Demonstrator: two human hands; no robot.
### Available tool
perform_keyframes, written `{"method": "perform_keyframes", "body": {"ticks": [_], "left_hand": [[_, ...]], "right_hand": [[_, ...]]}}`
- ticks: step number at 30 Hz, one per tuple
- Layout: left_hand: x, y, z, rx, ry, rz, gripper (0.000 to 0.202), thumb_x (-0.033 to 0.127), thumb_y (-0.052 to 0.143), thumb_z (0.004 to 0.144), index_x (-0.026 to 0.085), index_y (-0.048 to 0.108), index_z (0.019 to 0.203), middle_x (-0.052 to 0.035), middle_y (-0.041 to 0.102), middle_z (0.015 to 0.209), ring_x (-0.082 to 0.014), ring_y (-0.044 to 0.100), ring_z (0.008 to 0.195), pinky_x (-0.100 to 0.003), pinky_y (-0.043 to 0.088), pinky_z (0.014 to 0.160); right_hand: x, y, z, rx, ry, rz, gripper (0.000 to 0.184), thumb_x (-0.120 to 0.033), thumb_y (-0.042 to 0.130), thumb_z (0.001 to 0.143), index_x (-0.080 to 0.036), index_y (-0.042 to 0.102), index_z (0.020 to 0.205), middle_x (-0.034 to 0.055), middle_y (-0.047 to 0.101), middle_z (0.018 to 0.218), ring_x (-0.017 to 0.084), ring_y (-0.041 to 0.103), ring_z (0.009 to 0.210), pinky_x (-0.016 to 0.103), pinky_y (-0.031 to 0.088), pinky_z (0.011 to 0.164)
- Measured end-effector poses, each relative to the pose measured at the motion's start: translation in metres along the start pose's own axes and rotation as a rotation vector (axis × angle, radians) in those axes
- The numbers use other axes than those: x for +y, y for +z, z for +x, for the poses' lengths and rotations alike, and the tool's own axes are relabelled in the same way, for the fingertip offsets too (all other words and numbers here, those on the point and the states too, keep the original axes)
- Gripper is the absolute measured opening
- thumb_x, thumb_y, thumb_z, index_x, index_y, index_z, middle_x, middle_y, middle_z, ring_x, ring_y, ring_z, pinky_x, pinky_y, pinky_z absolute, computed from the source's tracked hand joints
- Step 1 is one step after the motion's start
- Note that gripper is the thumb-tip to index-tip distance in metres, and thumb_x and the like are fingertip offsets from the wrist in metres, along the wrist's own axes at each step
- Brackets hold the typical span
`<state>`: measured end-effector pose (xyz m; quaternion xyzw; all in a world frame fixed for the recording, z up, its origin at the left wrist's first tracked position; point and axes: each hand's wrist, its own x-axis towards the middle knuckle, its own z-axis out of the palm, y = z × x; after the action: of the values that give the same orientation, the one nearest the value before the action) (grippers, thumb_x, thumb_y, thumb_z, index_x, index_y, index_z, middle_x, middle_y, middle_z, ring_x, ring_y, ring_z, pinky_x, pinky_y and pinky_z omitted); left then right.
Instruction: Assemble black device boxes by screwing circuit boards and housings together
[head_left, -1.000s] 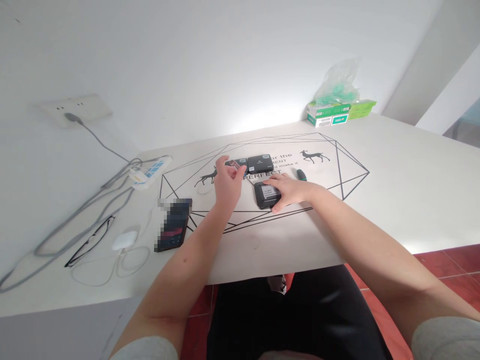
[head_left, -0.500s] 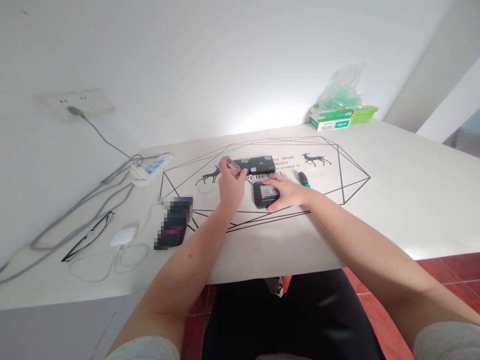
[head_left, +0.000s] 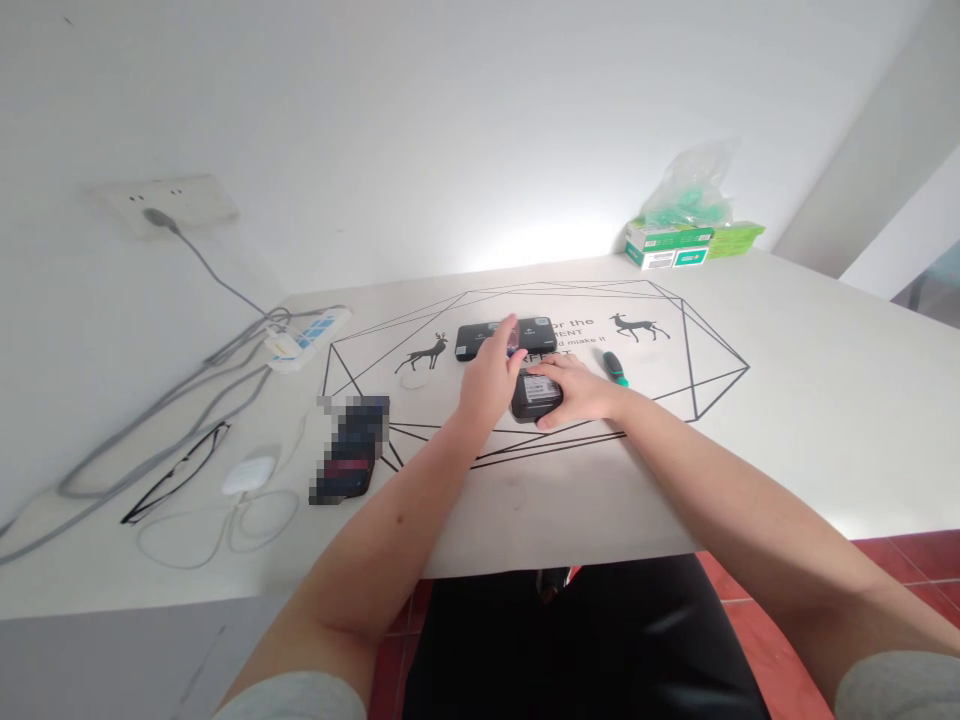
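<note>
My left hand [head_left: 489, 378] is pinched on a small clear, pinkish object [head_left: 513, 340], too small to identify. Behind it lie two flat black boxes, a left one [head_left: 471, 343] and a right one [head_left: 541, 336], side by side on the mat; the hand hides part of them. On the near side, my right hand [head_left: 576, 388] wraps over a black box-shaped device with a white label [head_left: 537, 390], which rests on the mat. To the right of that hand lies a screwdriver with a black and green handle [head_left: 614, 367].
A phone [head_left: 352, 450], glasses [head_left: 176, 472] and a white charger with its cable [head_left: 249, 475] lie at the left. Behind them are a power strip [head_left: 311, 340] and loose grey cables. Green-and-white boxes [head_left: 667, 245] and a plastic bag [head_left: 694, 185] stand at the back right.
My left hand has moved right with the small clear object, closer to my right hand and in front of the black boxes. My right hand stays on the labelled device.
</note>
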<state>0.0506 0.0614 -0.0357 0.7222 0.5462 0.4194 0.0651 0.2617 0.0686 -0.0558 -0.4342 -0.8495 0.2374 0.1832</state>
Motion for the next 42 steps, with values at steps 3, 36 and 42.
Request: {"method": "perform_keyframes", "body": {"ticks": [3,36,42], "left_hand": [[-0.018,-0.003,0.005,0.142,-0.229,-0.226,0.072,0.020,0.075,0.100,0.030,0.040,0.162,0.0006,0.066,0.093,-0.0195,0.075,0.074,-0.031,0.061,0.077],[-0.070,0.000,0.025,-0.020,-0.682,-0.706,0.077,0.005,0.078,0.089,0.011,0.047,0.159,0.0005,0.071,0.080,-0.0181,0.076,0.067,-0.035,0.068,0.074],[-0.067,-0.002,0.023,-0.043,-0.702,-0.717,0.076,0.008,0.084,0.089,0.015,0.049,0.156,-0.0030,0.072,0.090,-0.0177,0.076,0.067,-0.039,0.068,0.079]], "right_hand": [[0.004,0.001,0.001,-0.002,-0.004,0.003,0.106,-0.060,0.095,0.059,-0.033,0.058,0.155,0.0121,0.051,0.153,0.044,0.038,0.151,0.065,0.030,0.130],[0.013,-0.018,0.009,-0.165,-0.086,0.092,0.111,-0.054,0.099,0.059,-0.034,0.056,0.159,0.0108,0.040,0.174,0.040,0.030,0.165,0.061,0.025,0.134],[0.013,-0.016,0.008,-0.143,-0.094,0.099,0.110,-0.054,0.099,0.058,-0.036,0.057,0.158,0.0091,0.042,0.172,0.041,0.032,0.163,0.061,0.027,0.133]]}}
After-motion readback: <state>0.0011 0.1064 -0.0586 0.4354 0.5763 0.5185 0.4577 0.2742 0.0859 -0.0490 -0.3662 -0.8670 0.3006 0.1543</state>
